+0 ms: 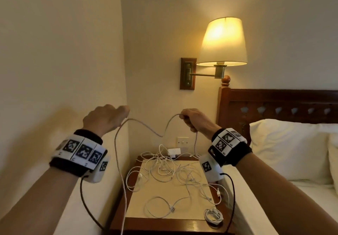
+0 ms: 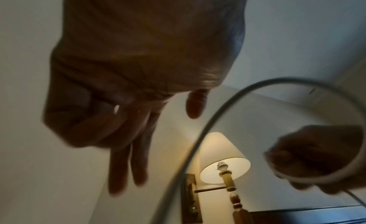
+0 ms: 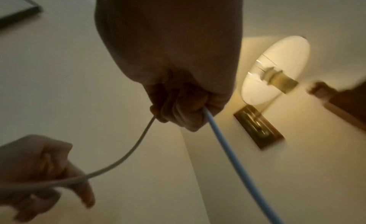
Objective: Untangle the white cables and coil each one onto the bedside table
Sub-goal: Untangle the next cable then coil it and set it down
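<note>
I hold one white cable (image 1: 161, 135) in the air between both hands, above the bedside table (image 1: 164, 225). My left hand (image 1: 108, 119) grips it at the left, and its long end hangs past the table's front edge. My right hand (image 1: 192, 120) is a fist around it; from there the cable drops to the table's back. Seen from the right wrist, the cable (image 3: 227, 149) leaves my right fist (image 3: 178, 94) and runs to my left hand (image 3: 35, 164). A tangle of white cables (image 1: 164, 172) lies on the table's cream mat. One coiled cable (image 1: 213, 215) sits at the front right corner.
A lit wall lamp (image 1: 222, 42) hangs above the table's back right. The dark wooden headboard (image 1: 274, 106) and a bed with a white pillow (image 1: 292, 152) stand to the right. A wall switch (image 1: 182, 141) and a white adapter (image 1: 174, 151) are behind the table.
</note>
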Tool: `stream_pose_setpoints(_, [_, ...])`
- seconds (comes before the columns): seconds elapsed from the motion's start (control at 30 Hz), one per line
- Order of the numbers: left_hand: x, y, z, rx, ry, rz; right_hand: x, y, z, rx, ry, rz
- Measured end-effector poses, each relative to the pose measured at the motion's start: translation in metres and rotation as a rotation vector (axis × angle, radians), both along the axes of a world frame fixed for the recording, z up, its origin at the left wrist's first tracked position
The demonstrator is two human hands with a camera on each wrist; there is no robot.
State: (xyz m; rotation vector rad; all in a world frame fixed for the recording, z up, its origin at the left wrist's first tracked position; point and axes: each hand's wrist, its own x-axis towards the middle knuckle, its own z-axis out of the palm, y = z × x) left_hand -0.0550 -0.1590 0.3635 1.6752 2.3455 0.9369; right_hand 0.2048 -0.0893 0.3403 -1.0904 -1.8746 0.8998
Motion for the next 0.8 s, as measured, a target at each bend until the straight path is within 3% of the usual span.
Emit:
stream_pose_setpoints(0.1, [0.029,0.000,-0.005,0.219,0.206,0.008,-0.004,-0.012,0.030,0.281,-0.271,-0.019])
stream_pose_setpoints(0.17, [0.058,-0.003,-0.009,0.353,-0.003,-0.273,-0.007,-0.020,0.042,0.369,-0.339,-0.009])
stream_pose_setpoints(0.23, [0.088,-0.002,-0.016,0.296,-0.131,-0.572,-0.010,-0.027,0.048,0.428,-0.366,0.008])
stream_pose_setpoints(0.3, [0.106,0.004,-0.028,0.329,-0.189,-0.651,-0.009,-0.032,0.050,0.458,-0.355,0.014])
stream_pose_setpoints(0.37, [0.108,0.010,-0.030,0.489,-0.249,-0.575,-0.001,-0.033,0.046,0.388,-0.288,0.026])
stream_pose_setpoints(0.5, [0.075,0.021,-0.023,0.674,-0.248,-0.277,0.031,-0.033,0.009,0.059,0.001,0.076])
stream_pose_setpoints(0.63, [0.044,0.033,-0.029,0.674,-0.192,-0.141,0.054,-0.034,-0.025,-0.072,0.112,0.106])
stream_pose_setpoints(0.8, [0.030,0.037,-0.040,0.637,-0.238,-0.060,0.070,-0.035,-0.035,-0.115,0.118,0.093])
